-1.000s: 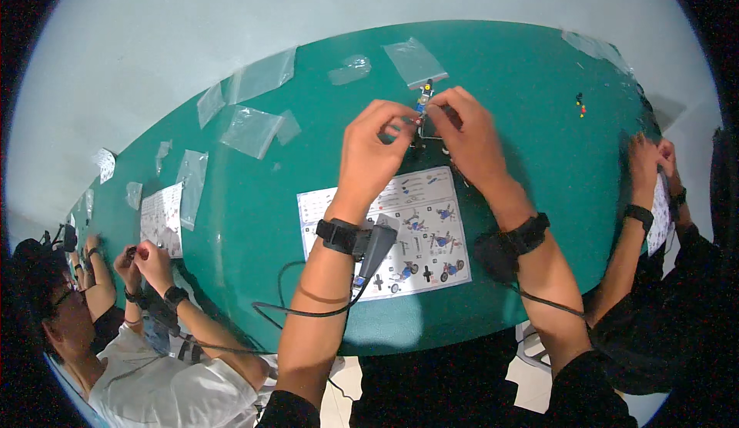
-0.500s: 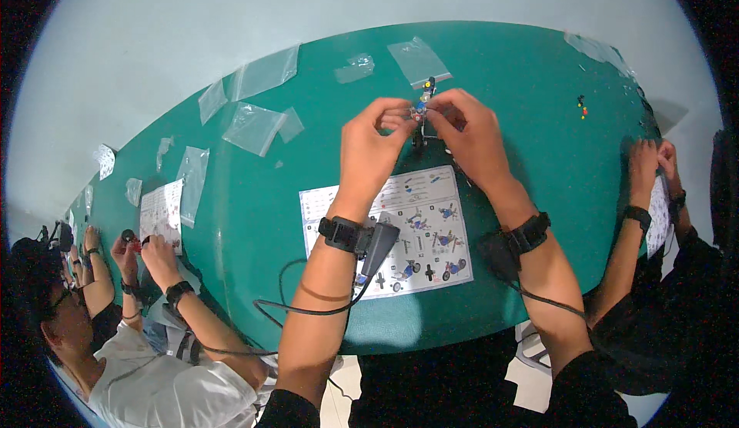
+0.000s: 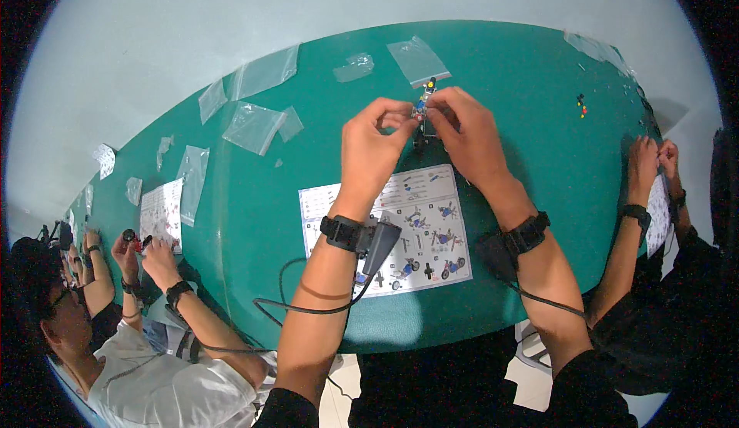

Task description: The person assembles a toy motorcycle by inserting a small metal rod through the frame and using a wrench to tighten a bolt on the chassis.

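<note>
Two hands pinch a small motorcycle model above a printed sheet

The left hand (image 3: 369, 145) and the right hand (image 3: 473, 142) meet over the far half of the green tabletop (image 3: 531, 74), with the small motorcycle model (image 3: 422, 108) between them. Fingers of both hands pinch its middle from either side — the exact parts gripped are hidden. Its blue, grey and black pieces point away from the person, a yellow spot at the far end; whether it rests on the surface is hard to tell.

Nearer the person lies the instruction sheet (image 3: 416, 232), partly covered by the left forearm. Just beyond the model is a clear zip bag (image 3: 418, 58), with more clear bags (image 3: 252, 129) off to the left. Small coloured pieces (image 3: 582, 107) lie well to the right — near another person's hands (image 3: 645, 158). At left, a white-shirted person (image 3: 165, 374) handles a dark, round part.
</note>
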